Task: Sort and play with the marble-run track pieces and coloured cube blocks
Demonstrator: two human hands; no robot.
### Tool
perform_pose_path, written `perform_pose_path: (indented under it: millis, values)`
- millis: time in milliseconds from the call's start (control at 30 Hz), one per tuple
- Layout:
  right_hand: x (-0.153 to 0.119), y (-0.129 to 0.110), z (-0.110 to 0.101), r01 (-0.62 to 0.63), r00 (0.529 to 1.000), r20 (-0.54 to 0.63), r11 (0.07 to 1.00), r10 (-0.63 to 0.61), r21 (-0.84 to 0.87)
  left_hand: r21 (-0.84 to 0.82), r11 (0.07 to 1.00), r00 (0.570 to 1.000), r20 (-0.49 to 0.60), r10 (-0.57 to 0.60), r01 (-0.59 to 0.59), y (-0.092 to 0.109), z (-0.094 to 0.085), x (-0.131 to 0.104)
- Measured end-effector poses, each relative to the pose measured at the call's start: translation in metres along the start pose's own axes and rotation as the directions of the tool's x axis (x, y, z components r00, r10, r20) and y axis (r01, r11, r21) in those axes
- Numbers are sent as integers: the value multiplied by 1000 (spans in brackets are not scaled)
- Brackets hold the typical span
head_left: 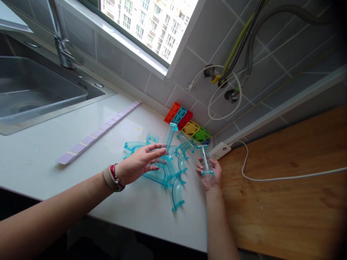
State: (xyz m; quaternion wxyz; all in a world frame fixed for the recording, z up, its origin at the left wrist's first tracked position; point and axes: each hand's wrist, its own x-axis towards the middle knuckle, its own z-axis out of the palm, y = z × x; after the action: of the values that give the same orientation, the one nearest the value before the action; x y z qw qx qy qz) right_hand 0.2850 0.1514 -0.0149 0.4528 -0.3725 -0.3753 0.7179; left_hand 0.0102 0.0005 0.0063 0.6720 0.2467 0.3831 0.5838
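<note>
My left hand (146, 159) grips a long straight piece of clear blue toy track (169, 139), tilted upright between thumb and fingers. In my right hand (210, 177) lies a shorter straight clear track piece (206, 160) with blue ends, held in curled fingers. Beneath and between the hands, a loose heap of clear blue track pieces (154, 175) spreads over the counter. Several of them are curved, such as the curved track piece (177, 193) nearest me. Part of the heap is hidden behind my left hand.
Colored plastic blocks (189, 124) line the wall behind the heap. A lilac strip (99, 133) crosses the white counter (121, 216) on the left, near the metal sink (54, 94). On the right, a white power strip (221, 151) and cable rest by a wooden board (284, 202).
</note>
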Motion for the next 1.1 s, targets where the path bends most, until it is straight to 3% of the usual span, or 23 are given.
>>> perform_pose_path:
  millis: [100, 200, 500, 767, 1100]
  values:
    - [-3, 1, 1, -44, 995, 99, 986, 28, 163, 13, 1000, 1000, 10, -4, 3, -1, -1, 1]
    - [-5, 3, 4, -7, 987, 156, 977, -27, 215, 20, 1000, 1000, 15, 0, -1, -2, -2, 2]
    - [-19, 20, 32, 283, 937, 227, 958, -266, -43, 191, 981, 999, 13, 36, -38, -6, -1, 2]
    - [-33, 42, 49, 341, 894, 358, 927, -269, -155, 395, 907, 988, 22, 151, -147, -16, 6, 4]
    - [-39, 49, 60, 362, 885, 356, 924, -300, -121, 433, 881, 981, 48, 189, -191, -23, 6, 5]
